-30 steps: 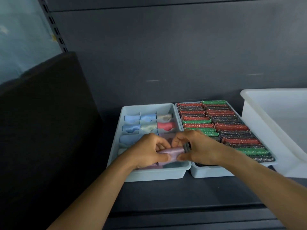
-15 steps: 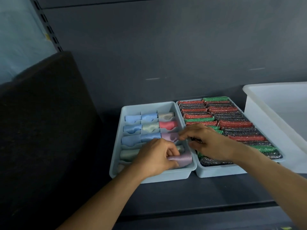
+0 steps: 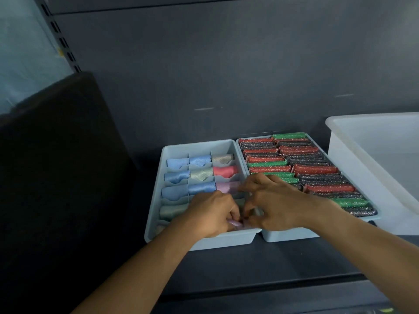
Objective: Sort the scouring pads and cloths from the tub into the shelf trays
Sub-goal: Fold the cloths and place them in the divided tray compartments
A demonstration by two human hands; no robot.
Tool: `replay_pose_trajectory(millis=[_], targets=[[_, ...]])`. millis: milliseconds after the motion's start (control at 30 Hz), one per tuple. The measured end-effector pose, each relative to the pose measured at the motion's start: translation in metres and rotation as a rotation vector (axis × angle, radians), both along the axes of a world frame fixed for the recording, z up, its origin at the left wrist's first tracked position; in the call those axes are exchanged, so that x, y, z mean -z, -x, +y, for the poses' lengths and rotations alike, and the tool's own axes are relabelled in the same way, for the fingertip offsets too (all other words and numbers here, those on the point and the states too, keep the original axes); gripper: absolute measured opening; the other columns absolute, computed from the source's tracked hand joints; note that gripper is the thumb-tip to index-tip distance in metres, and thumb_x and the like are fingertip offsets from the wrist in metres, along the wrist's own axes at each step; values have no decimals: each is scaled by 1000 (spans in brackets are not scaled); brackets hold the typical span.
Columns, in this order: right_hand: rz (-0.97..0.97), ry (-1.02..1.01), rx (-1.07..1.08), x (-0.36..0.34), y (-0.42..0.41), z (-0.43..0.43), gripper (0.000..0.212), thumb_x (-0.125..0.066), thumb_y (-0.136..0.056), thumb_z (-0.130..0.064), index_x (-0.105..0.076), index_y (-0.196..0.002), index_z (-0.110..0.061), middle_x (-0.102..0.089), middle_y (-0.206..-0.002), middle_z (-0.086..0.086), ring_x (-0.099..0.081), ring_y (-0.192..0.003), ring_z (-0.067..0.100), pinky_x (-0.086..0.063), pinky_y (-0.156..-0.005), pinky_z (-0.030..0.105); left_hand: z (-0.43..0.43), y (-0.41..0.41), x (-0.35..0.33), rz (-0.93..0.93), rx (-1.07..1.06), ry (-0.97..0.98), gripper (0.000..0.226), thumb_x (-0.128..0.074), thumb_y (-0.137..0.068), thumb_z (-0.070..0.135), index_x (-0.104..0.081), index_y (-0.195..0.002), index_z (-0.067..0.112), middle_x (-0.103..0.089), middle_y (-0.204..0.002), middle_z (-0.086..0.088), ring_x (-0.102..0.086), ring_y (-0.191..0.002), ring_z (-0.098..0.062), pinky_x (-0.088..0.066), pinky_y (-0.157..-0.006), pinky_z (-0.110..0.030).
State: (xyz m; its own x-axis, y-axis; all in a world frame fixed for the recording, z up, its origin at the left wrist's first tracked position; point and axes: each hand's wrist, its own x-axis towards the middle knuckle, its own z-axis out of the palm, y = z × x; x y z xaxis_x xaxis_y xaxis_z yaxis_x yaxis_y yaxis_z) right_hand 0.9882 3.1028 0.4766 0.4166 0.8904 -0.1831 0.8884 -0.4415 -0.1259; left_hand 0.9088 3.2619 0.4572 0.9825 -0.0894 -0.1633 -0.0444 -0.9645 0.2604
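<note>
A pale blue divided tray (image 3: pixel 156 218) on the shelf holds several rolled cloths in blue, green, pink and lilac. Beside it on the right, a second tray (image 3: pixel 292 234) is packed with red, green and dark glittery scouring pads (image 3: pixel 315 169). My left hand (image 3: pixel 210 214) and my right hand (image 3: pixel 278 202) meet over the front right compartment of the divided tray. Their fingers pinch a lilac cloth (image 3: pixel 76 223) low in that compartment; most of it is hidden by my fingers.
A large white tub (image 3: pixel 367 155) stands at the right, touching the pad tray. A dark panel (image 3: pixel 56 177) walls off the left side. The grey shelf front (image 3: pixel 249 268) lies below the trays.
My right hand has come back from the pad tray's edge to the lilac cloth. Both hands have pressed the cloth lower into the front compartment, so less of it shows.
</note>
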Motion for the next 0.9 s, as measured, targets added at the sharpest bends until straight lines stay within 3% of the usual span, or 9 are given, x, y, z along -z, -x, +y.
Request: replay_pose_trajectory(millis=[133, 267, 400, 467, 600, 667, 733, 800, 900], targets=[[64, 29, 4, -1, -1, 1, 25, -52, -88, -47, -65, -109, -43, -25, -155, -12, -10, -139, 14, -11, -113, 39, 6, 4, -2, 69, -18, 38, 19, -65, -87, 29, -71, -105, 29, -72, -101, 9, -64, -94, -14, -53, -80, -29], [-22, 217, -19, -3, 2, 8, 39, -33, -96, -40, -61, -121, -33, -12, -160, -10, 8, -146, 16, 3, -117, 47, 2, 4, -2, 26, -13, -37, 12, -67, -87, 32, -72, -97, 28, -72, -96, 7, -65, -92, -18, -53, -74, -30], [-68, 383, -62, 1, 8, 22, 49, -20, -99, -49, -31, -145, -37, 0, -162, -4, 18, -146, 22, 10, -114, 60, -1, 1, -2, -58, 52, -204, 10, -65, -87, 34, -70, -93, 28, -69, -98, 3, -63, -94, -24, -40, -67, -27], [-30, 323, -66, 4, 2, 21, 48, -26, -99, -51, -36, -143, -36, -7, -161, -6, 13, -147, 19, 7, -115, 59, -4, -1, -4, -86, 106, -250, 11, -63, -89, 33, -70, -93, 26, -69, -100, 1, -62, -94, -25, -36, -67, -26], [161, -107, 6, 2, -11, 3, 22, -51, -95, -32, -71, -104, -30, -32, -152, -17, -8, -144, 6, -5, -118, 35, 6, 1, -6, -13, 54, -71, 14, -67, -85, 38, -73, -86, 26, -70, -84, 8, -62, -80, -13, -41, -67, -24], [207, -182, 51, -1, -12, -8, 21, -54, -95, -32, -73, -99, -26, -31, -152, -18, -9, -141, 2, -7, -113, 24, 14, 6, -5, 82, -38, 113, 42, -58, -86, 57, -63, -66, 20, -55, -61, 6, -51, -61, -11, -37, -61, -27], [166, -227, 6, -1, -7, -14, 22, -55, -93, -39, -72, -104, -30, -33, -150, -20, -9, -135, -5, -9, -111, 23, 18, 16, -2, 149, -66, 236, 57, -47, -82, 72, -51, -61, 18, -42, -59, 7, -43, -58, -11, -36, -61, -30], [113, -230, -70, 0, 5, -14, 32, -58, -85, -55, -67, -111, -39, -39, -145, -22, -14, -133, -6, -16, -113, 27, 18, 27, 1, 173, 3, 270, 52, -53, -75, 75, -62, -80, 24, -49, -77, 10, -47, -75, -7, -41, -72, -29], [-32, -69, -137, 4, 23, -5, 52, -62, -73, -65, -57, -117, -38, -51, -120, -14, -33, -115, 8, -22, -91, 25, 23, 43, 17, 121, -27, 208, 54, -71, -70, 60, -57, -117, 39, -46, -116, 14, -41, -113, -2, -41, -99, -29]])
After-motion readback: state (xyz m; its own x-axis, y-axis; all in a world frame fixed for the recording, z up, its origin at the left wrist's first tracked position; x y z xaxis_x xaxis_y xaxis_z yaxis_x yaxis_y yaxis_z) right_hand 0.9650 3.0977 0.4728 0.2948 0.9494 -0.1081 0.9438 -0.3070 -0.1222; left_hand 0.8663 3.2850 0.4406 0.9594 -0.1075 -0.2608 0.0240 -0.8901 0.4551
